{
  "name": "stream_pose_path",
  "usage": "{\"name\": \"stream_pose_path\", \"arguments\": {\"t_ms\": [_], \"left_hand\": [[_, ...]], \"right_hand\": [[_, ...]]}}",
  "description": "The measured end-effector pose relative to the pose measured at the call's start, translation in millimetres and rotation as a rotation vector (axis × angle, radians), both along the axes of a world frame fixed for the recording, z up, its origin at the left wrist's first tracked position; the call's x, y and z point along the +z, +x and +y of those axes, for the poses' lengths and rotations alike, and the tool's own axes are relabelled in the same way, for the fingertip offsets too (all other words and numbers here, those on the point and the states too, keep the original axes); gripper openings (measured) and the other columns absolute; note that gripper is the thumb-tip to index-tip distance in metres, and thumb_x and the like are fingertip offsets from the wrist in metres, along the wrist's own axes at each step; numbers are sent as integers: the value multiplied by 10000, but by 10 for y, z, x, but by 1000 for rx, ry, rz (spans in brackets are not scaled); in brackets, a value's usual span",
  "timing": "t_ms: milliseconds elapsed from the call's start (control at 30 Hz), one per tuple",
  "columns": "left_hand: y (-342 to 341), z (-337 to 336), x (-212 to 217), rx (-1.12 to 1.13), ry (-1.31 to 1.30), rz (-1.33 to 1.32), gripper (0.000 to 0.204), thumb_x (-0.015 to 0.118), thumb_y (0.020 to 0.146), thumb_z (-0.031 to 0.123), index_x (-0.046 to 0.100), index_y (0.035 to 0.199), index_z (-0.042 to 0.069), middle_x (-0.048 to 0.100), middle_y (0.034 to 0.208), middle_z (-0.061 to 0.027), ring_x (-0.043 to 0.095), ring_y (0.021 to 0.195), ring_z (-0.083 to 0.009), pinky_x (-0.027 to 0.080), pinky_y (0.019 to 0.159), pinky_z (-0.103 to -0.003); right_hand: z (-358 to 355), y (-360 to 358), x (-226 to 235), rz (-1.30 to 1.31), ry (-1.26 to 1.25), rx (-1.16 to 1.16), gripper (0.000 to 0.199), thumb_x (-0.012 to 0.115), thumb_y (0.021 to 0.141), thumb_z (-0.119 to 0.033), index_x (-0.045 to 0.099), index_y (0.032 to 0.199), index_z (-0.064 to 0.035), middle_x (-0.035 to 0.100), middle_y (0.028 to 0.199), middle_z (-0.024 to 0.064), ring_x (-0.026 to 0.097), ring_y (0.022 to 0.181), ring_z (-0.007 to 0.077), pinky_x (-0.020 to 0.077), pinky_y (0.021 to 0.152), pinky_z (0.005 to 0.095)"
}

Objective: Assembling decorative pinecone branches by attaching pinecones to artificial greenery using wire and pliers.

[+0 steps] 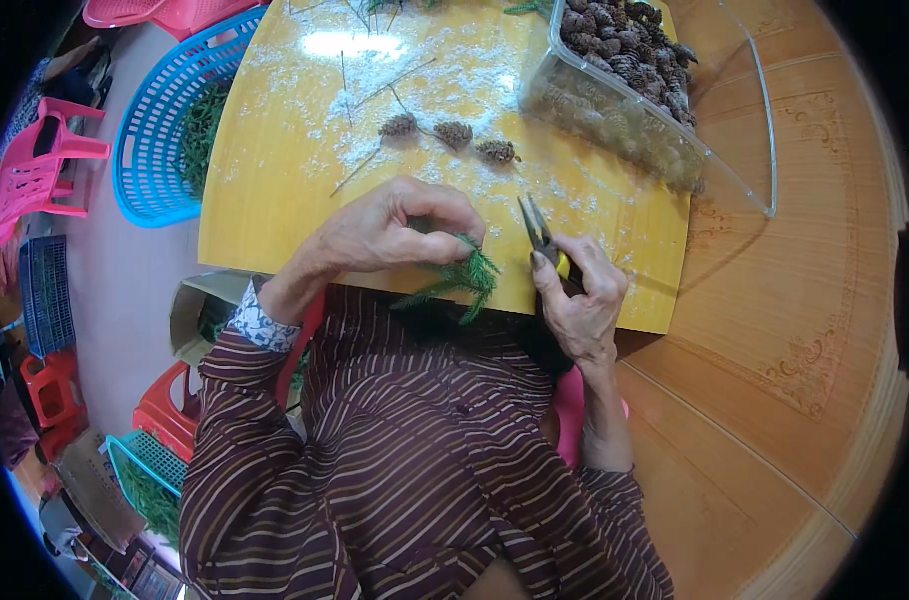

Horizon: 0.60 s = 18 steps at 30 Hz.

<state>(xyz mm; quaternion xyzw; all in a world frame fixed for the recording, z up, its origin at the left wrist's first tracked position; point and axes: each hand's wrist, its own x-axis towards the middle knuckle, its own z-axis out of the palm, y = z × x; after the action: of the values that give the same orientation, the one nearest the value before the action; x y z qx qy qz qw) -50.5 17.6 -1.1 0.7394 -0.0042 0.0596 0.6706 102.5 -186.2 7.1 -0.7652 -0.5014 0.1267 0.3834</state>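
My left hand (399, 228) is closed in a pinch on a green artificial pine sprig (471, 272), whose needled tips hang down past the table's near edge. Just to the right, my right hand (586, 300) grips a pair of pliers (538, 230) by the yellow-and-dark handles. The pliers' metal jaws point up and away from me, slightly parted, and nothing shows between them. Beyond my hands lie three brown pine cones (453, 135) on the yellow table (274, 215), with thin wire-like stems (357, 172) near them.
White flakes (374, 95) are strewn over the table. A clear plastic bin (624, 130) heaped with pine cones stands at the far right. To the left are a blue basket (144, 150) of greenery, a cardboard box (186, 315), a red stool (164, 410) and a pink chair (39, 180).
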Motion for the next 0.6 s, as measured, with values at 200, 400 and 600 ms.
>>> {"name": "stream_pose_path", "arguments": {"t_ms": [200, 400, 600], "left_hand": [[-2, -29, -8, 26, -70, 66, 207, 626, 815, 110, 644, 978, -18, 658, 864, -65, 605, 787, -126, 477, 740, -262], [-2, -71, 10, 14, -18, 36, 209, 598, 826, 114, 643, 1001, 11, 652, 810, -52, 594, 738, -123, 473, 698, -266], [22, -117, 1, 10, 74, -63, 159, 611, 840, 103, 643, 956, -1, 658, 803, -87, 621, 731, -137, 480, 670, -288]], "right_hand": [[-8, 4, -61, -217, -14, -114, 254, 688, 785, -105, 630, 1002, 13, 623, 842, 144, 602, 672, 224, 459, 612, 319], [46, -74, 150, -371, 92, -55, 281, 695, 792, -121, 625, 1032, 8, 615, 872, 117, 574, 649, 198, 445, 588, 293], [38, -262, 173, 272, -28, 124, 222, 705, 790, -95, 636, 976, 4, 601, 822, 75, 528, 616, 151, 419, 566, 259]]}}
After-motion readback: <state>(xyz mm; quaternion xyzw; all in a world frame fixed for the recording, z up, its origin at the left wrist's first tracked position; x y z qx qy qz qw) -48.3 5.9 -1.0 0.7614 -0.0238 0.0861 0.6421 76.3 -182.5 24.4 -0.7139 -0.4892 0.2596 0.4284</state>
